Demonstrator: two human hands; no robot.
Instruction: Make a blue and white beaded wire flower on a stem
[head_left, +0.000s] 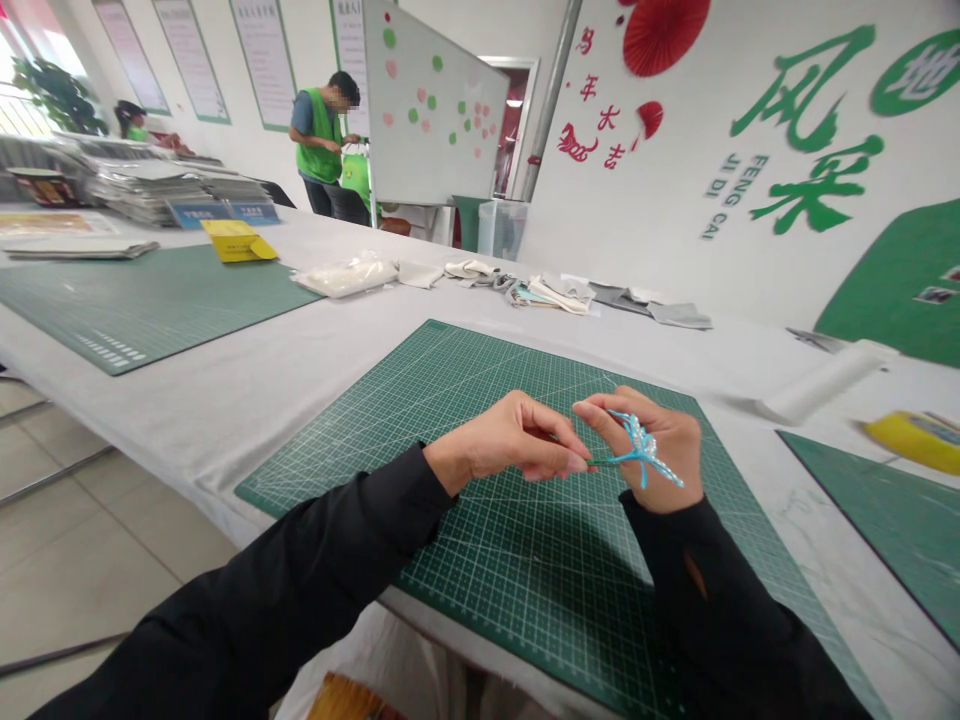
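Observation:
A small blue flower (642,446) with white beads along its petals points to the right, on a thin green stem. The stem's end sits between the thumb and fingertips of my left hand (521,440), which is closed in a pinch. My right hand (664,450) is just behind the flower, with its fingers curled and its thumb toward my left hand. What the right fingers hold, if anything, is hidden from me. Both hands are above the green cutting mat (480,375), which has a white grid.
Another cutting mat (172,310) lies left, bearing a yellow card box (236,241). Stacked papers (142,190), a plastic packet (349,275) and fabric pieces (559,292) line the table's far side. A white roll (829,382) and yellow object (915,440) are right. A person (319,140) stands behind.

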